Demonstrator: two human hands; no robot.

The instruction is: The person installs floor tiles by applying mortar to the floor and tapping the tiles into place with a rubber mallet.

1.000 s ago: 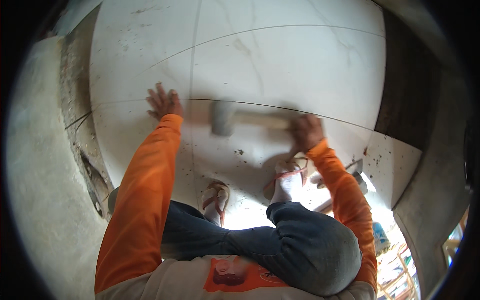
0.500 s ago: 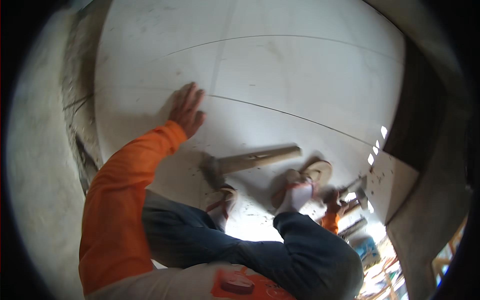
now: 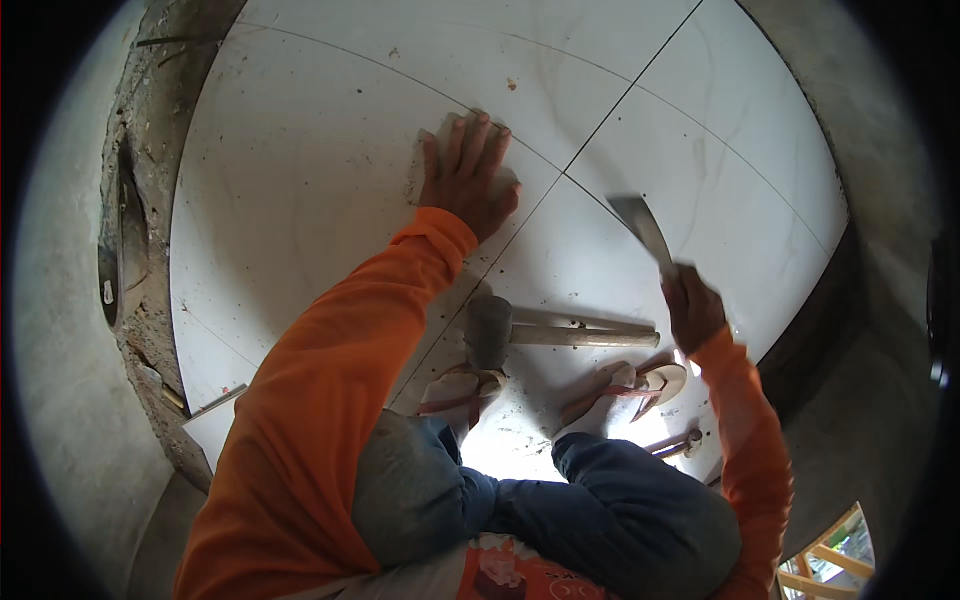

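My left hand (image 3: 470,175) lies open on a white veined tile (image 3: 300,180), fingers spread close to a joint line. My right hand (image 3: 694,306) grips a metal scraper (image 3: 637,220), its slightly blurred flat blade angled toward the crossing of the tile joints. Between my arms a mallet (image 3: 488,330) with a dark head and wooden handle lies on the tiles, just beyond my sandalled feet (image 3: 625,390). Another tool (image 3: 680,446), seemingly a hammer, lies partly hidden by my right leg.
A rough broken concrete strip (image 3: 150,330) with a short rod sticking out runs along the left beside a grey plastered wall (image 3: 70,300). A dark band (image 3: 810,310) and grey wall edge the tiles at right. At bottom right an opening (image 3: 830,550) shows wooden bars.
My right hand let go of the mallet, reached down right and now holds up the scraper. My left hand moved along the tile to the right and forward. The view has turned.
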